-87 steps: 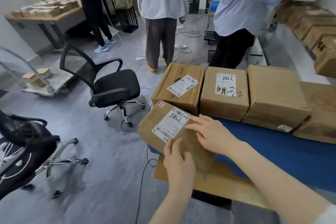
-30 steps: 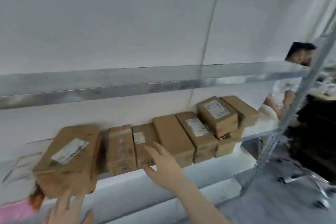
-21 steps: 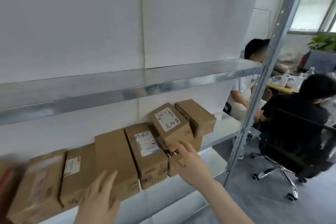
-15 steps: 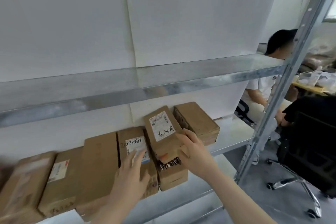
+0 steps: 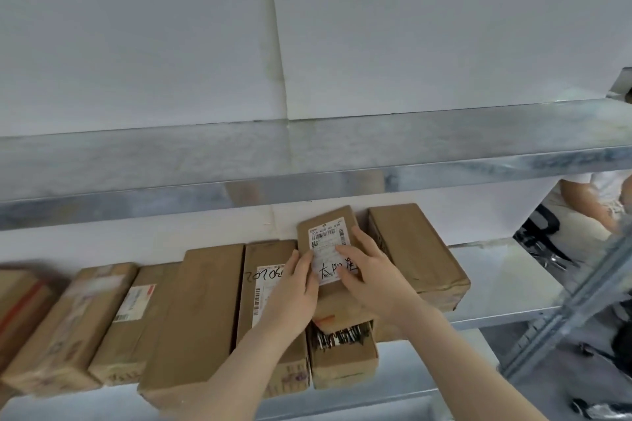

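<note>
A small brown labelled box (image 5: 325, 232) with a white shipping label and handwriting lies on top of another brown box (image 5: 342, 359) on the lower metal shelf (image 5: 506, 287). My right hand (image 5: 372, 277) holds the labelled box, thumb across the label and fingers along its right edge. My left hand (image 5: 294, 294) lies with straight fingers against the box's left edge, over the neighbouring box with handwritten digits (image 5: 266, 284). A plain brown box (image 5: 413, 249) sits just right of the labelled one.
Several more brown boxes (image 5: 195, 318) stand in a row leftwards along the shelf. An upper metal shelf (image 5: 307, 157) spans the view above them. A shelf upright (image 5: 578, 304) rises at the right, with a seated person (image 5: 581, 202) behind it.
My left hand has moved from the digit-marked box to the labelled box's left edge. The labelled box now lies straighter on the box beneath, and my view has come closer.
</note>
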A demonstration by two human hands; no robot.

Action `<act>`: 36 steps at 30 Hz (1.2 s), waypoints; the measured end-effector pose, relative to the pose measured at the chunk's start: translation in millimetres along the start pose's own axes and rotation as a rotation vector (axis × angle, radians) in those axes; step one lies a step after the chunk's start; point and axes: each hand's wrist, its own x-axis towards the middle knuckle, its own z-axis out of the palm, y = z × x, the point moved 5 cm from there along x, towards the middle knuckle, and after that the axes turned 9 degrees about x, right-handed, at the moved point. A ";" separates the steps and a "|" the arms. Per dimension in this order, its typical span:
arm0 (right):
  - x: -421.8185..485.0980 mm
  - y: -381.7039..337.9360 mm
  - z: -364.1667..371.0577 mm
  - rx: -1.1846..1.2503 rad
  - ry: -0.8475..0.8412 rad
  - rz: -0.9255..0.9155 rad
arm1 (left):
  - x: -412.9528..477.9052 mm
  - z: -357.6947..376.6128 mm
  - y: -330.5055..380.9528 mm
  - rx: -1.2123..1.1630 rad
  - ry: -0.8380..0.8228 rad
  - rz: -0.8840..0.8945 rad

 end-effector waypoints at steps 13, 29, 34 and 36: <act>-29.0 -59.4 -26.2 0.085 0.106 -0.152 | -38.1 -44.0 27.7 0.038 0.216 0.134; -71.7 -342.1 190.8 0.374 -0.320 -0.571 | -293.3 -223.0 -183.5 0.273 0.646 -0.466; -125.1 -482.3 315.6 0.470 -0.551 -0.767 | -435.1 -290.4 -278.8 0.309 0.712 -0.781; -150.6 -535.2 358.2 0.501 -0.636 -0.820 | -488.6 -317.3 -308.4 0.334 0.752 -0.875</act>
